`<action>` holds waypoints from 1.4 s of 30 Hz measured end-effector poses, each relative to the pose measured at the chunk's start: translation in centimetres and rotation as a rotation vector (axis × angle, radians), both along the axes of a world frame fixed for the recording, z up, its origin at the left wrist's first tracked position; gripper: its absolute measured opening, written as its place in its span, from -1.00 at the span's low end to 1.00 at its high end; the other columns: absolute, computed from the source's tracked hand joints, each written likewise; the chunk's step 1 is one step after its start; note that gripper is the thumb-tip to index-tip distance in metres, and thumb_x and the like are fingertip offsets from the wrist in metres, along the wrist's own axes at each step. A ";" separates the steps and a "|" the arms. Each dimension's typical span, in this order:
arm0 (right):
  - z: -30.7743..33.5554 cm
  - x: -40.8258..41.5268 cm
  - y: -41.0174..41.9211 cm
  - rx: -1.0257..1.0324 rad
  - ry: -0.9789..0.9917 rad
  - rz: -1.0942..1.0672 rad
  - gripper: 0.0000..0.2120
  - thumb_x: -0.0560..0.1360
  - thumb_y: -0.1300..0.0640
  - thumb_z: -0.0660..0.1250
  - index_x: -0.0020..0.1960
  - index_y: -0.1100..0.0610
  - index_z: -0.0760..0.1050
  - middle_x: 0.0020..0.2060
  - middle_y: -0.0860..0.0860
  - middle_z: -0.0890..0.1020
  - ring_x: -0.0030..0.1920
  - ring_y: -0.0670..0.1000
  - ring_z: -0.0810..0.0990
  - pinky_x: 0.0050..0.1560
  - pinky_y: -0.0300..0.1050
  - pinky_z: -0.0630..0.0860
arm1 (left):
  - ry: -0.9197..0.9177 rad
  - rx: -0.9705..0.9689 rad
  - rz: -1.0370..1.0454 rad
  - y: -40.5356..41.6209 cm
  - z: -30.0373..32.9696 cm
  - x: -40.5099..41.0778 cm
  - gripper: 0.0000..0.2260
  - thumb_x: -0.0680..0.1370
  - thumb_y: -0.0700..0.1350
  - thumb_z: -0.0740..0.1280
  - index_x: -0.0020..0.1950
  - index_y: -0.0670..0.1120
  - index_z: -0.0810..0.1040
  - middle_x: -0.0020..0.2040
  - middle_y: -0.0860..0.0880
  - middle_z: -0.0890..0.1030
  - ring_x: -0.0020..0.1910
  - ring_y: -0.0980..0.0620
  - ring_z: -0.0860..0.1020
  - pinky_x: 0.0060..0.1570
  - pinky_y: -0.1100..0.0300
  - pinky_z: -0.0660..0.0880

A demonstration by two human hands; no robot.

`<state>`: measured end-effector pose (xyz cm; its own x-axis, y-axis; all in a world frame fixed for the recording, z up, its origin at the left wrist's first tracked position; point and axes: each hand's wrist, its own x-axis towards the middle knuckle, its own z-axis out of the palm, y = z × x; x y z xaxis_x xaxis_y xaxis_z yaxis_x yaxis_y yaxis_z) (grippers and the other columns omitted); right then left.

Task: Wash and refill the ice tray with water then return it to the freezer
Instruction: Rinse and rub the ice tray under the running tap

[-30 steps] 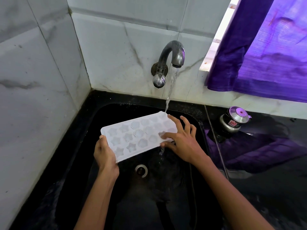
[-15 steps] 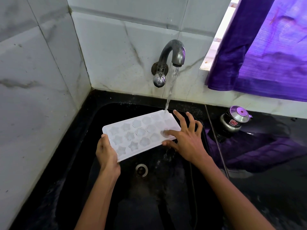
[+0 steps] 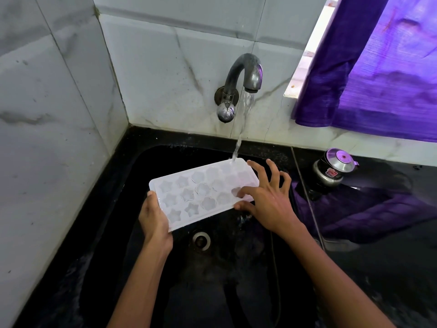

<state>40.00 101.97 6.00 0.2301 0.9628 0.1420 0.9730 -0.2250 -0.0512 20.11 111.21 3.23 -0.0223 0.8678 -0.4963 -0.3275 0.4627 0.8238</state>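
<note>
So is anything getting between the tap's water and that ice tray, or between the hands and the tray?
Nothing visible does. The stream from the tap falls straight onto the far right corner of the ice tray. The left hand grips its near left edge, and the right hand rests fingers on its right end, beside the stream.

Daylight enters from the upper right through the purple curtain point(image 3: 383, 67), tinting the glossy black worktop point(image 3: 390, 268) at its right edge with a violet reflection. The pale wall tiles point(image 3: 165, 67) are evenly lit; the sink point(image 3: 113, 209) is dim. Wide-angle bending curves lines near the edges. Focus is sharp.
</note>
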 end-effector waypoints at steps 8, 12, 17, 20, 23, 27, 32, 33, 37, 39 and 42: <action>3.7 0.6 0.0 -0.190 0.129 -0.059 -0.64 0.19 -0.38 0.43 -0.19 -0.14 0.64 0.47 -0.19 0.12 0.49 0.08 -0.16 0.42 0.23 -0.13 | 0.015 0.036 -0.062 -0.6 0.0 0.8 -0.75 0.62 0.05 0.13 -0.05 -0.01 0.54 -0.06 -0.08 0.65 -0.10 -0.09 0.64 -0.25 0.07 0.56; 4.3 0.7 1.4 -0.189 0.240 -0.074 -0.53 0.27 -0.50 0.24 -0.05 -0.20 0.59 0.46 -0.16 0.17 0.51 0.02 -0.11 0.42 0.22 -0.12 | 0.037 0.066 -0.092 -1.1 0.4 1.5 -0.75 0.62 0.05 0.12 -0.08 0.01 0.54 -0.02 -0.10 0.65 -0.05 -0.11 0.64 -0.10 -0.03 0.60; 2.0 -0.3 3.4 -0.296 0.148 -0.039 -0.59 0.54 -0.31 0.04 0.33 -0.25 0.38 0.54 -0.09 -0.02 0.53 0.13 -0.25 0.43 0.24 -0.16 | 0.038 0.052 -0.102 -1.3 0.2 1.6 -0.75 0.62 0.05 0.13 -0.07 -0.01 0.54 -0.04 -0.10 0.65 -0.06 -0.12 0.63 -0.11 -0.03 0.60; 2.1 -0.8 3.8 -0.243 0.105 -0.043 -0.63 0.53 -0.28 0.12 0.24 -0.22 0.49 0.54 -0.07 0.01 0.52 0.17 -0.20 0.43 0.24 -0.12 | 0.014 0.046 -0.096 -1.2 0.1 1.5 -0.76 0.62 0.04 0.13 -0.09 0.02 0.53 -0.08 -0.08 0.64 -0.08 -0.11 0.63 -0.18 0.02 0.59; 2.6 -0.9 4.0 -0.129 0.059 -0.065 -0.68 0.45 -0.29 0.25 0.07 -0.17 0.60 0.53 -0.09 0.05 0.51 0.17 -0.16 0.41 0.22 -0.10 | -0.002 0.053 -0.107 -1.0 0.2 1.4 -0.76 0.62 0.05 0.13 -0.10 0.02 0.53 -0.09 -0.07 0.65 -0.10 -0.10 0.63 -0.21 0.05 0.57; 2.8 -0.9 4.0 -0.182 0.024 -0.051 -0.66 0.49 -0.29 0.18 0.19 -0.25 0.53 0.55 -0.07 -0.07 0.51 0.20 -0.21 0.42 0.25 -0.11 | -0.007 0.057 -0.137 -0.4 0.3 1.3 -0.76 0.63 0.04 0.13 -0.08 0.02 0.54 -0.09 -0.05 0.65 -0.10 -0.07 0.63 -0.22 0.07 0.56; 3.1 -1.1 4.1 -0.121 0.079 -0.025 -0.74 0.39 -0.23 0.36 0.00 -0.17 0.65 0.54 -0.08 0.01 0.50 0.19 -0.15 0.38 0.19 -0.05 | 0.025 0.042 -0.219 0.2 -0.3 0.7 -0.75 0.61 0.08 0.14 -0.01 -0.01 0.55 -0.01 -0.09 0.66 -0.06 -0.11 0.64 -0.14 0.00 0.59; 3.2 -1.0 4.1 -0.120 0.086 -0.032 -0.73 0.38 -0.25 0.37 0.00 -0.18 0.65 0.54 -0.08 -0.01 0.50 0.19 -0.15 0.38 0.20 -0.06 | 0.031 0.043 -0.227 0.3 -0.3 0.6 -0.74 0.61 0.08 0.14 0.01 -0.01 0.56 0.00 -0.09 0.66 -0.05 -0.11 0.65 -0.14 0.00 0.59; 2.8 -0.6 4.1 -0.203 0.067 -0.050 -0.70 0.46 -0.29 0.25 0.12 -0.26 0.57 0.55 -0.07 -0.11 0.50 0.21 -0.21 0.40 0.24 -0.08 | 0.028 0.055 -0.233 0.9 -0.1 0.6 -0.75 0.61 0.09 0.14 0.01 0.01 0.56 0.02 -0.09 0.66 -0.02 -0.11 0.64 -0.09 -0.04 0.59; 2.5 -0.6 4.0 -0.109 0.076 -0.071 -0.72 0.40 -0.29 0.31 0.03 -0.23 0.63 0.54 -0.10 0.00 0.49 0.18 -0.16 0.39 0.22 -0.07 | 0.015 0.051 -0.215 0.9 0.1 0.7 -0.75 0.61 0.08 0.14 -0.01 0.01 0.56 0.02 -0.09 0.66 -0.01 -0.11 0.64 -0.05 -0.07 0.58; 2.4 -1.2 3.8 0.160 0.147 -0.163 -0.76 0.25 -0.28 0.46 -0.20 -0.16 0.67 0.49 -0.16 0.19 0.47 0.13 -0.04 0.36 0.14 -0.04 | 0.000 0.043 -0.179 1.0 0.4 0.8 -0.76 0.61 0.07 0.14 -0.02 0.00 0.55 0.00 -0.10 0.66 -0.03 -0.11 0.64 -0.01 -0.09 0.58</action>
